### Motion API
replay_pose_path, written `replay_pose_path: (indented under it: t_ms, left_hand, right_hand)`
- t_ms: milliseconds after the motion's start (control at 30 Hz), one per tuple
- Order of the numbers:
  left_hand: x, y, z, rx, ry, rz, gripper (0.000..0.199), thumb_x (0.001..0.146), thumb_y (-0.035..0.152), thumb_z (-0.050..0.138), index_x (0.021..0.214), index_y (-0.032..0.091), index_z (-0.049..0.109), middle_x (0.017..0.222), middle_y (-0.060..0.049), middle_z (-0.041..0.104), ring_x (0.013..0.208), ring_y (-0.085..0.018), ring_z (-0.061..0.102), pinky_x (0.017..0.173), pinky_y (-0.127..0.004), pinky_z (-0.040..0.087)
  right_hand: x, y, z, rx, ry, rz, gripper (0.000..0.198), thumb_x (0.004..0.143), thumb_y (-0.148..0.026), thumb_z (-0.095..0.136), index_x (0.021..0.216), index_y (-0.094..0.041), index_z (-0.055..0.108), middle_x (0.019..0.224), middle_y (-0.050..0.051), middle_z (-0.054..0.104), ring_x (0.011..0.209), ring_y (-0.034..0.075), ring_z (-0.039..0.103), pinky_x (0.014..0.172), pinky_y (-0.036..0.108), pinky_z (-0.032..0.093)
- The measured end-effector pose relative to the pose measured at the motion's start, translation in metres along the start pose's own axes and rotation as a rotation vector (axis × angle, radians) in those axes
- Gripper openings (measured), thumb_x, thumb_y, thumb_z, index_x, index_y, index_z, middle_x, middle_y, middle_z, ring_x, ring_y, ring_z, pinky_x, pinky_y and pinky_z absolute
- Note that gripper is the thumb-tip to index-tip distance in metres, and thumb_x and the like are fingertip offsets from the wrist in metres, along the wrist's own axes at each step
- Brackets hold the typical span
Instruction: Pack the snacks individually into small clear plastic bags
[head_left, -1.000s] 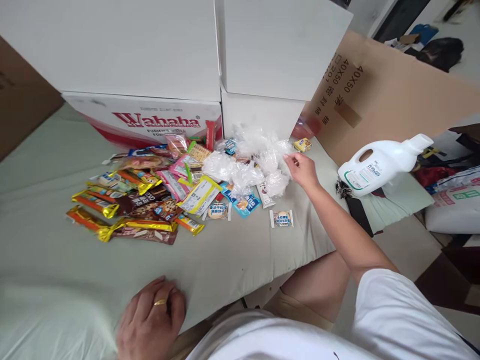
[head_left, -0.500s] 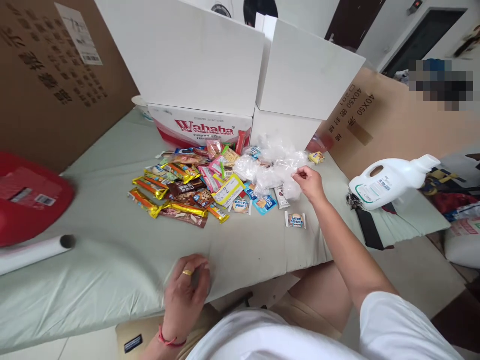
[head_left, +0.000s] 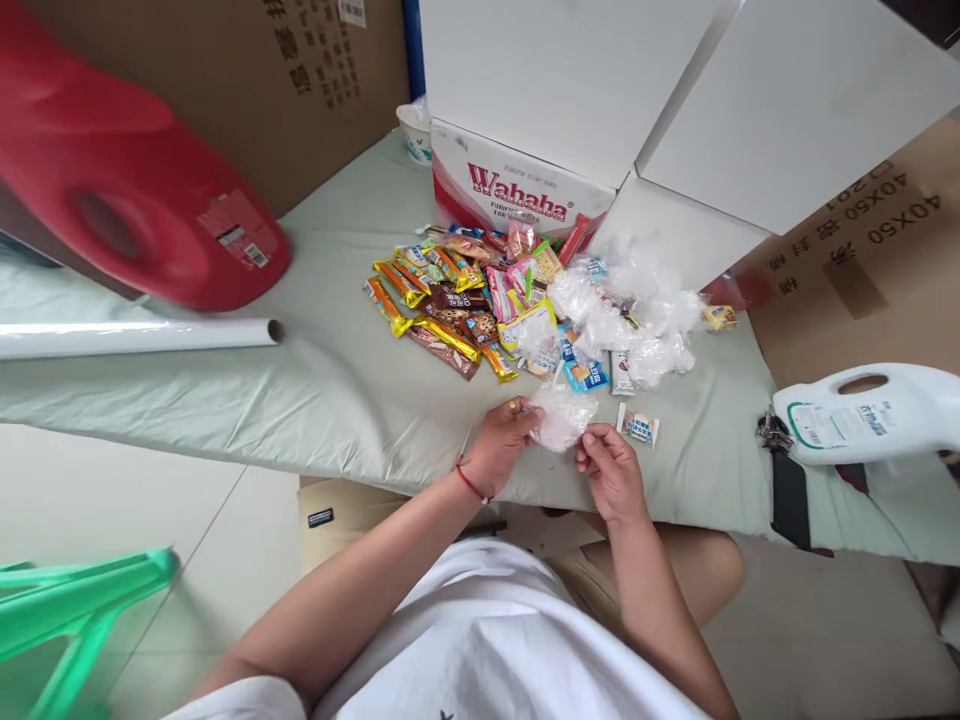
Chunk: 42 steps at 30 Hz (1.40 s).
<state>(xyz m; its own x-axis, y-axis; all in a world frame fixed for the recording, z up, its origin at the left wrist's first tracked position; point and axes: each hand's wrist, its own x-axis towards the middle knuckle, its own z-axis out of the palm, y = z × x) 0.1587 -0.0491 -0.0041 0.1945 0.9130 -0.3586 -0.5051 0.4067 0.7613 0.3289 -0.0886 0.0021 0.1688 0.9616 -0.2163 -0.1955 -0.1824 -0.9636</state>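
A crumpled clear plastic bag (head_left: 561, 415) is stretched between my two hands, above the near part of the table. My left hand (head_left: 508, 437) pinches its left side, and my right hand (head_left: 609, 462) grips its right edge with the fingertips. Just beyond lies a heap of wrapped snacks (head_left: 457, 310), with yellow, brown, pink and blue wrappers. More clear plastic bags (head_left: 637, 310) are bunched on the heap's right side. A small wrapped biscuit (head_left: 638, 424) rests alone to the right of my right hand.
Behind the heap stands a white Wahaha carton (head_left: 525, 185) with raised flaps. A red jug (head_left: 172, 190) and a white roll (head_left: 142, 337) lie left. At right are a white detergent bottle (head_left: 862, 415) and keys with a black strap (head_left: 790, 495). A green stool (head_left: 82, 610) stands lower left.
My right hand has drawn back from the plastic pile with a clear bag. The left hand has come up off the table edge and grasped it too. The view has turned left and down.
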Motion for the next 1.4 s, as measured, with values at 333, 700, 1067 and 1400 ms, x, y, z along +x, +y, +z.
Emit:
replay_pose_path:
  t_ms: [333,700,1067,1400]
  left_hand:
    - [-0.022,-0.013,-0.004,0.673,0.007,0.61,0.003,0.084,0.026,0.065,0.086,0.024,0.064,0.101,-0.006,0.068,0.096,-0.021,0.065,0.09,-0.035,0.05]
    - [-0.008,-0.004,-0.007,-0.016,0.165,0.072,0.034,0.072,0.05,0.08,0.077,0.02,0.064,0.075,0.001,0.064,0.071,-0.016,0.058,0.069,-0.029,0.048]
    - [-0.002,0.008,-0.009,-0.092,0.191,0.079,0.053,0.063,0.055,0.091,0.072,0.02,0.053,0.07,0.005,0.055,0.066,-0.009,0.051,0.059,-0.022,0.043]
    - [-0.017,-0.006,-0.013,0.103,0.023,0.009,0.059,0.054,0.044,0.099,0.096,0.019,0.066,0.1,-0.003,0.07,0.094,-0.018,0.064,0.083,-0.029,0.051]
  right_hand:
    - [0.004,-0.02,0.012,-0.064,-0.058,0.162,0.05,0.069,-0.064,0.086,0.09,-0.022,0.07,0.078,0.0,0.066,0.066,0.013,0.059,0.044,0.019,0.046]
    - [0.012,0.002,0.001,-0.163,-0.089,-0.124,0.021,0.086,-0.045,0.078,0.092,-0.025,0.072,0.079,-0.002,0.067,0.067,0.013,0.059,0.067,0.027,0.052]
    - [-0.022,-0.011,-0.049,-0.609,0.185,-0.367,0.014,0.091,-0.044,0.073,0.1,-0.033,0.074,0.096,0.006,0.07,0.084,0.026,0.061,0.081,0.044,0.053]
    - [0.01,0.0,0.016,-0.728,-0.21,-0.464,0.013,0.098,-0.033,0.062,0.093,-0.028,0.073,0.089,0.004,0.07,0.087,0.023,0.063,0.08,0.038,0.051]
